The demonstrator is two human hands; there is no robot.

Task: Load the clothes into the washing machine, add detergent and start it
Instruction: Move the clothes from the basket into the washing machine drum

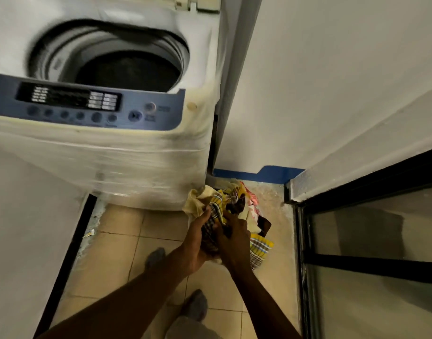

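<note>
A white top-loading washing machine (107, 152) stands at the left with its lid up, and its dark drum (126, 69) looks empty. A blue control panel (87, 106) runs along its front edge. On the floor to the machine's right lies a pile of clothes (237, 204) in yellow, checked, red and brown cloth. My left hand (197, 238) and my right hand (234, 241) both reach down and grip a checked cloth (213, 222) at the near side of the pile. No detergent is in view.
A white wall (308, 94) with a blue skirting strip (259, 173) closes the corner behind the pile. A dark-framed glass door (369, 253) stands at the right. Beige floor tiles (126, 260) lie below me, with my socked feet (195, 307) on them.
</note>
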